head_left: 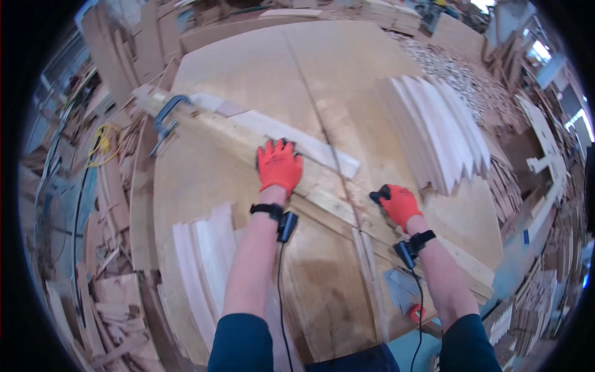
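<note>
A long wooden beam (238,137) slants across the worktable from far left to near right. My left hand (280,166), in a red glove with black fingertips, lies on the beam with its fingers toward a pale board (304,139) along the beam's far side. Farther right, my right hand (400,206), gloved alike, is closed just above the beam, its dark fingertips pointing left. Anything in that grip is too small or hidden to make out. A blue-grey C-clamp (166,124) grips the beam's far left end.
Pale boards are stacked on the right (434,133) and at the near left (207,248). A flat grey plate (401,286) and a red tape measure (416,312) lie by my right forearm. Scrap wood (114,310) and a yellow cord (104,146) are on the left.
</note>
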The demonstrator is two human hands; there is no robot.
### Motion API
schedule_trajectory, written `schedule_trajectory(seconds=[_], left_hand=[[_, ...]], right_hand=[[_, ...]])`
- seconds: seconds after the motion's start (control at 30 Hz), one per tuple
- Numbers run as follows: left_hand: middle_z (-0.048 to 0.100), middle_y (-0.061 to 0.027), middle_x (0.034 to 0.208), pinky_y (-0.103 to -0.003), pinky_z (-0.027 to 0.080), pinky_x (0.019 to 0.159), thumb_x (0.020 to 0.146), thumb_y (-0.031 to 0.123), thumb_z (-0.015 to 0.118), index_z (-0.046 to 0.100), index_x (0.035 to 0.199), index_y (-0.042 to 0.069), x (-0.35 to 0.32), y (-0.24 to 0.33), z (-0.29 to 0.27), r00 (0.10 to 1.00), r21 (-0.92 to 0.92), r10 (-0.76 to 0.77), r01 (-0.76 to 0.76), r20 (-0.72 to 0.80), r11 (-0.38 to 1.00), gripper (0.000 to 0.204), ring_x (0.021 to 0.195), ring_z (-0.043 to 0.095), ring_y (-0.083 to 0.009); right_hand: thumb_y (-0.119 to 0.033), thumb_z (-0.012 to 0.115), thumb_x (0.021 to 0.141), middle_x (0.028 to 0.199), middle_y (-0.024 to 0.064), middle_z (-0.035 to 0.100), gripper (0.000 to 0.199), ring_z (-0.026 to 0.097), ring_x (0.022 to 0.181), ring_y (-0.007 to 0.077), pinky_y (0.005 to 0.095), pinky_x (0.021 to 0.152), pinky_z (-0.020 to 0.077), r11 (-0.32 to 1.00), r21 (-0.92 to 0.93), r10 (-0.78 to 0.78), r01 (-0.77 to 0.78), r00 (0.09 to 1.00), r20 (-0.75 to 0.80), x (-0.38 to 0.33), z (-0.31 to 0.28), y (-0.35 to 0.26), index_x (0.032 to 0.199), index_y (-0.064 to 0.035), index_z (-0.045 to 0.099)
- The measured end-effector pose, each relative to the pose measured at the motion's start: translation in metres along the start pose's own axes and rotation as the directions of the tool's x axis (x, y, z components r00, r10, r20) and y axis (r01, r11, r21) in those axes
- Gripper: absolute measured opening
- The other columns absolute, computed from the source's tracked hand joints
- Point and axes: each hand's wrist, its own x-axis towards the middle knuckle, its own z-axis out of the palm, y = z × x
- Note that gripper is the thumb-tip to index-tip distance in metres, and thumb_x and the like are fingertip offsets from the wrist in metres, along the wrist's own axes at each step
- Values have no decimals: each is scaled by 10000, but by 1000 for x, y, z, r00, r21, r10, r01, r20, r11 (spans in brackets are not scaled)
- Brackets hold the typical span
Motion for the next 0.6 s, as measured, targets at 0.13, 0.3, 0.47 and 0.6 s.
schedule_trajectory(seconds=[0.13,0.3,0.47,0.6], left_hand=[[493,-97,1515,-512,194,1210,966,407,497,574,1395,109,-1,8,-20,990,42,-41,35,137,999,528,1441,366,-346],[464,-98,1540,-510,170,1221,980,407,475,528,1443,111,-4,2,-25,981,69,-73,62,181,996,552,1456,349,-346],[474,-102,1531,-519,180,1216,968,406,493,539,1435,103,-6,-4,-31,976,60,-80,69,202,996,558,1450,354,-354],[492,-109,1515,-523,191,1210,955,412,511,547,1427,95,-4,-2,-39,970,90,-43,22,241,996,570,1436,371,-358]], right_hand=[[-307,686,887,985,159,703,237,661,964,355,465,825,508,1000,-6,-11,12,1000,17,-3,-5,-3,978,-89,679],[-307,675,895,991,153,703,234,658,969,352,462,828,508,999,4,44,-44,995,95,-10,-19,-20,974,-87,679],[-348,663,899,1026,161,703,282,664,989,356,466,846,516,1000,11,20,-21,996,90,-14,-18,-23,1002,-86,679],[-347,673,892,1032,163,699,282,663,990,354,461,848,515,996,59,54,-60,994,98,-19,-19,-27,998,-85,674]])
